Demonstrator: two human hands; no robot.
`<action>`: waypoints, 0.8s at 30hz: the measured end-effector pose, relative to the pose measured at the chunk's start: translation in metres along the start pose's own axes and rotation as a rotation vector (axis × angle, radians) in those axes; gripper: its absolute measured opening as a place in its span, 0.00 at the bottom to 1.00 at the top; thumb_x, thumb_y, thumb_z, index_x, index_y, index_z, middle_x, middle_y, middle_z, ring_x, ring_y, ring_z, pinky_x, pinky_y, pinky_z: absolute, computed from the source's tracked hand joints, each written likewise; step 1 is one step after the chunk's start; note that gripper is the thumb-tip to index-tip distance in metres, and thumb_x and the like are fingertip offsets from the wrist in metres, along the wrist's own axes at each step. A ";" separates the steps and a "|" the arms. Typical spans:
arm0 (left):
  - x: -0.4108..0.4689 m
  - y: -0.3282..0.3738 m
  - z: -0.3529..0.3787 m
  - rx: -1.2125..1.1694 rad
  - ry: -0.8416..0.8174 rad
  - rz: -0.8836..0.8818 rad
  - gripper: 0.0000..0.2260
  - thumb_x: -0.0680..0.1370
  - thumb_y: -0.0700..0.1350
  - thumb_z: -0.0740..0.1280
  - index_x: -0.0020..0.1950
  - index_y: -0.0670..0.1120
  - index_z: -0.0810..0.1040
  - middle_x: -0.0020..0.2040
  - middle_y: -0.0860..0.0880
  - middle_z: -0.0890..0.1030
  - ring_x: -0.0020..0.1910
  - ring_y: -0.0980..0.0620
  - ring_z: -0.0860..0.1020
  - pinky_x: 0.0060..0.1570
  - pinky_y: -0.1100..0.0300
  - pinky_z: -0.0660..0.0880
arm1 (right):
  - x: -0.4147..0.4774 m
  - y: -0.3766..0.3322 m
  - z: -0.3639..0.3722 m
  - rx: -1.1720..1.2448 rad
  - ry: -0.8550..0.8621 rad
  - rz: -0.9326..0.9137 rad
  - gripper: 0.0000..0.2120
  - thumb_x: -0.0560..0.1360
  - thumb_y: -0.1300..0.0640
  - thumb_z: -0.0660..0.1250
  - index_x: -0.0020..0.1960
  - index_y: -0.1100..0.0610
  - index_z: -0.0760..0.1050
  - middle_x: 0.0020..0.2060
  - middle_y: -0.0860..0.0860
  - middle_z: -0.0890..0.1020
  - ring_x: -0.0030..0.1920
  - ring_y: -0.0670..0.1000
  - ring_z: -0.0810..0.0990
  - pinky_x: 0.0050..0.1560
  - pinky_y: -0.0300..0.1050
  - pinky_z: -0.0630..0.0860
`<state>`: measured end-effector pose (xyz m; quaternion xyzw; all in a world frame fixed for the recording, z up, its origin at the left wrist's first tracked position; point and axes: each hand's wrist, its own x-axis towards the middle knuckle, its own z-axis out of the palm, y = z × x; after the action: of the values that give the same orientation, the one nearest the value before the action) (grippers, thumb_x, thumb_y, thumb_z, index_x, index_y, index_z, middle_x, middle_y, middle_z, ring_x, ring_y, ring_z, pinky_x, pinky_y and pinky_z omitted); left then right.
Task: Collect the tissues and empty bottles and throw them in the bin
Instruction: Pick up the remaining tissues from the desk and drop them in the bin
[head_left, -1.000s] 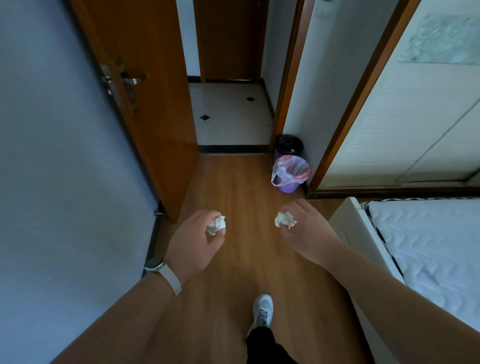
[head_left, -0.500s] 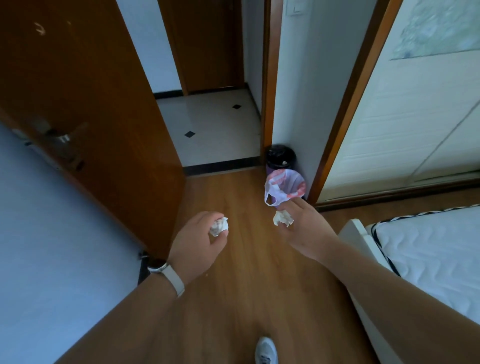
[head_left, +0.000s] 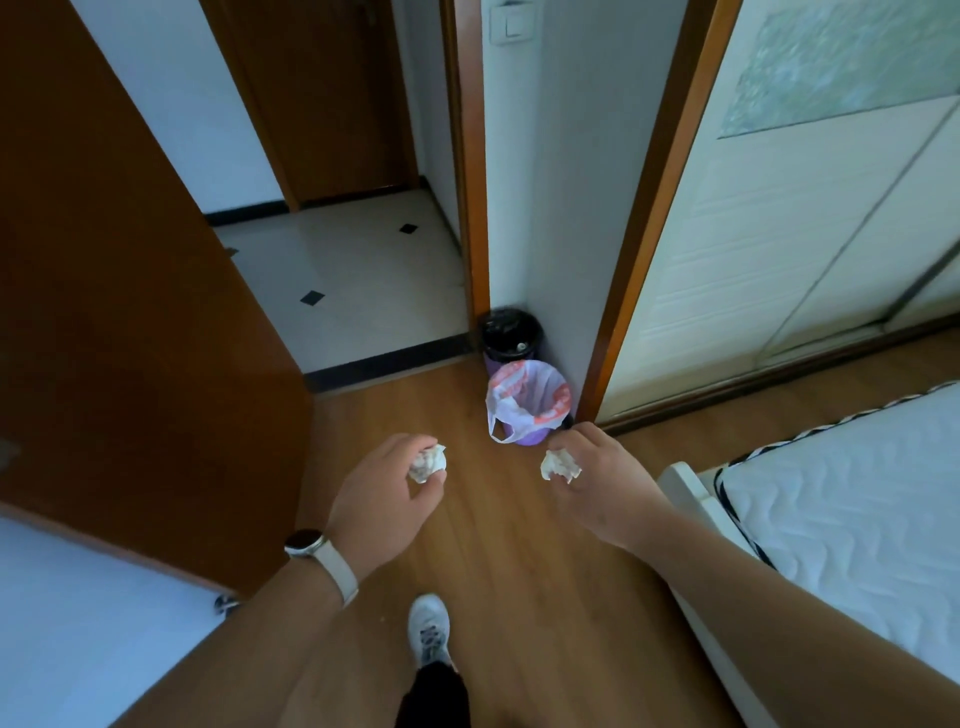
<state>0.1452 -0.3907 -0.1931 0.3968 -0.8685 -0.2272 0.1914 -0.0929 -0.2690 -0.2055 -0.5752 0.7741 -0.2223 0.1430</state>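
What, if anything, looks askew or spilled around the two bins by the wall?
Only the plastic bag lining the purple bin: it sits unevenly, one handle drooping down the outside. Nothing is spilled on the wooden floor around it or the black bin.

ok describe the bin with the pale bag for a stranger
Find the white wall strip between the door frame and the wardrobe. Two bins stand at its foot. It is the nearer purple bin, lined with a white and orange bag, not the black-lined bin behind.
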 end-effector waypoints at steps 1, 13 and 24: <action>0.012 -0.007 0.000 -0.006 -0.004 0.010 0.13 0.76 0.49 0.68 0.60 0.52 0.76 0.53 0.59 0.77 0.51 0.60 0.75 0.49 0.64 0.73 | 0.011 0.001 0.001 -0.004 0.015 -0.003 0.17 0.74 0.52 0.70 0.62 0.48 0.72 0.55 0.43 0.74 0.50 0.45 0.75 0.48 0.32 0.72; 0.196 -0.100 -0.038 -0.062 -0.042 0.132 0.14 0.76 0.45 0.71 0.61 0.46 0.78 0.54 0.53 0.79 0.48 0.58 0.75 0.46 0.80 0.65 | 0.189 -0.030 0.010 -0.099 0.103 0.063 0.20 0.72 0.50 0.72 0.62 0.51 0.74 0.56 0.46 0.76 0.50 0.47 0.77 0.46 0.36 0.72; 0.290 -0.152 -0.031 -0.082 -0.107 0.182 0.14 0.77 0.48 0.69 0.61 0.49 0.77 0.55 0.54 0.78 0.49 0.57 0.76 0.45 0.72 0.67 | 0.277 -0.028 0.033 -0.108 0.120 0.129 0.19 0.71 0.50 0.72 0.60 0.50 0.75 0.56 0.46 0.76 0.48 0.47 0.77 0.44 0.35 0.75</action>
<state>0.0750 -0.7121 -0.2069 0.2956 -0.8998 -0.2653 0.1807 -0.1358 -0.5456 -0.2097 -0.5168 0.8274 -0.2050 0.0790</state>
